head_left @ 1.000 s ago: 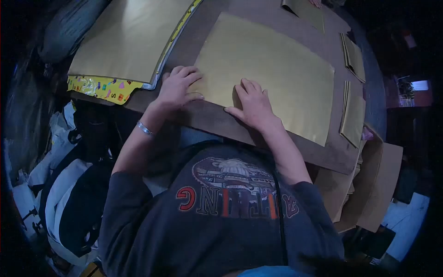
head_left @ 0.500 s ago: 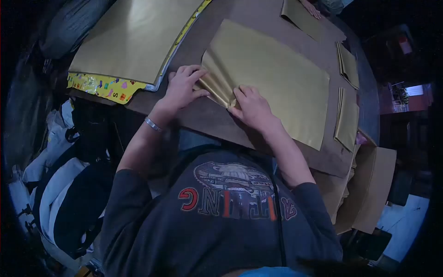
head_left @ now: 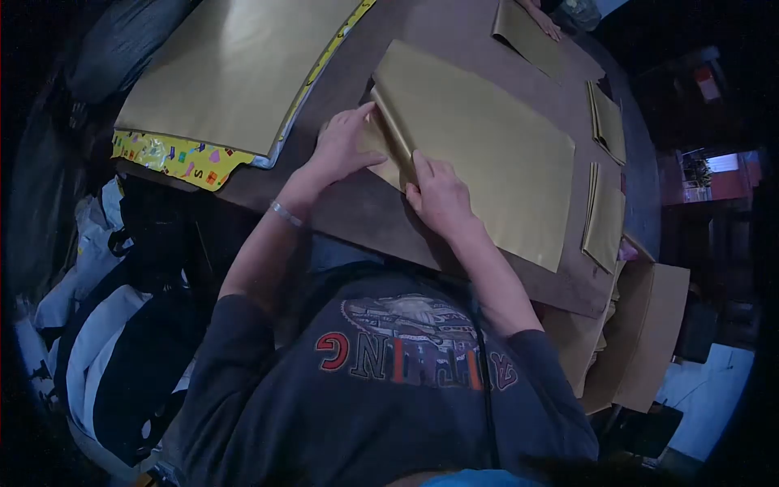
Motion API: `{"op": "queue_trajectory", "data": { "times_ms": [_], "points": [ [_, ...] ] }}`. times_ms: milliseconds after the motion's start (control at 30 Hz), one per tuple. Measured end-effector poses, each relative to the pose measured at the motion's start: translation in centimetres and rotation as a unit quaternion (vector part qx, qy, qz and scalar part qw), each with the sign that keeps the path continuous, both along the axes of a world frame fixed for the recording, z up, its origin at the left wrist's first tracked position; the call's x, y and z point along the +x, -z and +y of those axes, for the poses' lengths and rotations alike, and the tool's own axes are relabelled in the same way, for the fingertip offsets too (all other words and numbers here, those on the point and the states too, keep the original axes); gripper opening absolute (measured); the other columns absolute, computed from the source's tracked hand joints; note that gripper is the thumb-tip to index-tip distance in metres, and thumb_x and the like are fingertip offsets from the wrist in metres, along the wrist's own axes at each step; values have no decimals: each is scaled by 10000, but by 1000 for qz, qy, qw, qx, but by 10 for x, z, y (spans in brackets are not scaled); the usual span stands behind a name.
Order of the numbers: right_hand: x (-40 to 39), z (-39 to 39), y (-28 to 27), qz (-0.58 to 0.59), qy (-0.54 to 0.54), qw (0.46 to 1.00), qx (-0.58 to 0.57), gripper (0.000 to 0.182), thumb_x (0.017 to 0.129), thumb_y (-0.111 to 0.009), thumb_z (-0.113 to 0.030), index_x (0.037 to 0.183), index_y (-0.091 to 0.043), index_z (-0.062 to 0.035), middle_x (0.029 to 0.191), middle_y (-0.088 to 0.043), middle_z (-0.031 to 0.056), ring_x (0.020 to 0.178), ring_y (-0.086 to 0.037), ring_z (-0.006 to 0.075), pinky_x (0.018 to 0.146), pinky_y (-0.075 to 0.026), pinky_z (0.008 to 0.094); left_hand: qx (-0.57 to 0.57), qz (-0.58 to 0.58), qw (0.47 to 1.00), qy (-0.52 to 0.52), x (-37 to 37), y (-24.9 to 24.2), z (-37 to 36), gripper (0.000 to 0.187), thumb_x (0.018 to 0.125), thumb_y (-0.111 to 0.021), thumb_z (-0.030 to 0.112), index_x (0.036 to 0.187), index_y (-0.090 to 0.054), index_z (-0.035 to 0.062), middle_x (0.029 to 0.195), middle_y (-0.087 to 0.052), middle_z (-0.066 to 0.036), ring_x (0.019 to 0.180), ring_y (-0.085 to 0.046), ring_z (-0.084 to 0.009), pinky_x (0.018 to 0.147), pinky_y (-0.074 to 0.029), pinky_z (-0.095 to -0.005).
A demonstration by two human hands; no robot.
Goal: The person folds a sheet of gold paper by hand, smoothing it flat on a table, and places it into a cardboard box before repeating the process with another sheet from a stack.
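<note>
A large gold sheet (head_left: 487,138) lies on the brown table, its left edge turned over in a raised fold (head_left: 393,122). My left hand (head_left: 345,150) is at the left side of that fold, thumb and fingers apart, with the fingertips touching the gold material. My right hand (head_left: 441,195) grips the lower end of the fold between thumb and fingers, near the table's front edge. The underside of the folded part is mostly hidden by the fold and my hands.
A stack of gold sheets (head_left: 219,81) rests on yellow patterned wrapping (head_left: 182,162) at the left. Folded gold pieces (head_left: 604,219) lie at the right, above an open cardboard box (head_left: 641,333). Another person's hand (head_left: 545,23) touches gold material at the top.
The left edge is now turned further over, and its fold reaches higher up the sheet. My left hand has opened wider and shifted slightly; my right hand stays at the fold's lower end.
</note>
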State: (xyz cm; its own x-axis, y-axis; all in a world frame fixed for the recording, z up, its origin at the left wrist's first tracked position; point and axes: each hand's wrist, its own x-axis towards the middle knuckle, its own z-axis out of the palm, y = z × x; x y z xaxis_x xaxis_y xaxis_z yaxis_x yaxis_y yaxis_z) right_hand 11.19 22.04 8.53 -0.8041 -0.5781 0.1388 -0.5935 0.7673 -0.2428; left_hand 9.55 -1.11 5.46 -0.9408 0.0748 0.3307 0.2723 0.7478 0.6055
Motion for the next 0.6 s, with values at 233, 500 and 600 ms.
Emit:
{"op": "queue_trajectory", "data": {
  "times_ms": [233,500,600],
  "points": [
    [6,-1,-18,-76,12,997,15,824,769,-733,-421,1384,-375,-5,1273,-528,249,1188,-516,388,968,-470,463,456,-231,857,-62,-24,-36,-19,853,836,-723,153,1490,-200,-14,1055,-652,-140,905,-628,-158,788,-509,-292],
    [15,-5,-17,73,-13,995,-67,586,785,-705,-175,1303,-497,4,1279,-548,217,1185,-533,379,964,-477,431,528,-172,832,14,-28,-51,-8,714,861,-652,53,1464,-274,-6,1005,-643,-122,856,-632,-163,748,-523,-283],
    [-5,18,-51,38,-20,995,-89,425,769,-692,-109,1171,-591,-15,1152,-631,169,1084,-600,342,898,-510,424,609,-169,768,107,-36,-57,-24,631,931,-618,117,1456,-284,11,1070,-633,-127,874,-633,-180,807,-524,-292]
  ]
}}
